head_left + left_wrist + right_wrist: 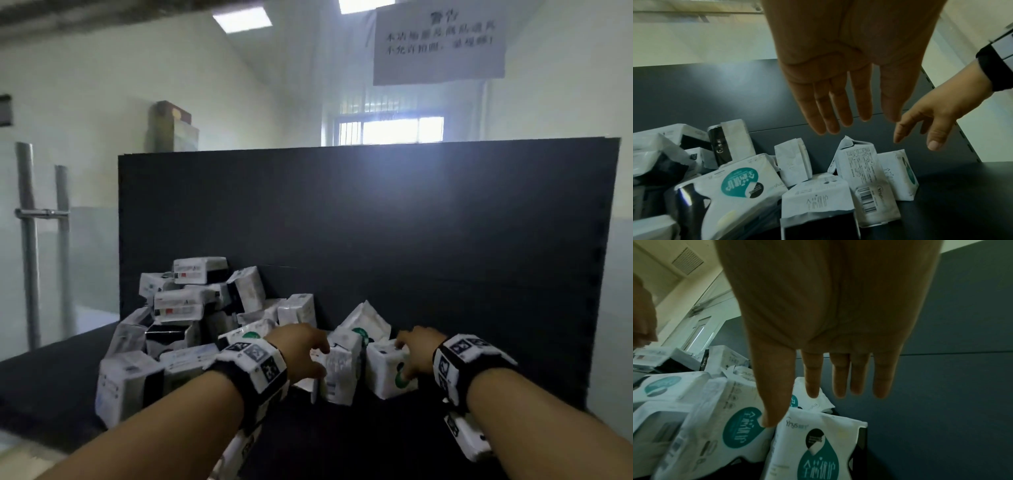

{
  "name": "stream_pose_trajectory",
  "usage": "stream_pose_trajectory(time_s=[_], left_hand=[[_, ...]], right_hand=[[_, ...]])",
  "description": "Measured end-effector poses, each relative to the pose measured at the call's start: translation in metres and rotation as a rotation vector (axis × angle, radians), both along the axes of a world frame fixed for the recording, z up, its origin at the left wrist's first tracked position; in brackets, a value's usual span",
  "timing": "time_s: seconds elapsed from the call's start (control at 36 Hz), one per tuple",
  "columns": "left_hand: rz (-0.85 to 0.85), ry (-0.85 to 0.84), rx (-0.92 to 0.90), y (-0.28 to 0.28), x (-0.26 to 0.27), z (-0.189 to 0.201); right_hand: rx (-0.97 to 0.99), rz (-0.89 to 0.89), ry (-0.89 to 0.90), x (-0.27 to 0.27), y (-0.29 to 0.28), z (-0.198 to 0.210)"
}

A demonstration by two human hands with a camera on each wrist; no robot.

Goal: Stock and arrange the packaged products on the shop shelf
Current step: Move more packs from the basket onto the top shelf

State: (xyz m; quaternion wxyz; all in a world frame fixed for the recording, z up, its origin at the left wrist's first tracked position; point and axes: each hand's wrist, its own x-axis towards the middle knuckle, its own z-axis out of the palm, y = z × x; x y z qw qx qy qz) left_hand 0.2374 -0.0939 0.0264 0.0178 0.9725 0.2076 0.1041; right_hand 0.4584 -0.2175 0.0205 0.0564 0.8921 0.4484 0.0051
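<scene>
Each bare forearm wears a black wristband (white marker-printed blocks attached).

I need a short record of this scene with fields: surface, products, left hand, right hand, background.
surface: dark shelf with a dark back panel
products: white packs in a loose pile on the left; two packs stand under the hands
left hand: left hand open, fingers straight, over the packs, holds nothing
right hand: right hand open, holds nothing
background: window, hanging paper sign
</scene>
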Motion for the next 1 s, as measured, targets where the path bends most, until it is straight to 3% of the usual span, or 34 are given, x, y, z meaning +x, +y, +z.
stream_pose_trajectory(time_s=[0.22, 0.36, 0.53, 0.72, 1.0], left_hand=[[0.083, 0.089, 0.076, 0.004, 0.063, 0.002], [0.19, 0.078, 0.13, 0.01, 0.094, -0.013], [0.266, 0.05, 0.035, 0.016, 0.117, -0.03], [0.288, 0.034, 0.016, 0.015, 0.117, -0.04], [0.19, 0.013, -0.151, -0.006, 0.084, -0.015]], right_hand=[[0.141, 0.006, 0.077, 0.023, 0.027, -0.013], [0.278, -0.089, 0.1, 0.032, 0.039, -0.037], [0.273, -0.165, 0.217, 0.036, 0.04, -0.05], [0.086, -0.144, 0.322, 0.034, 0.022, -0.03], [0.191, -0.219, 0.371, -0.001, -0.031, -0.014]])
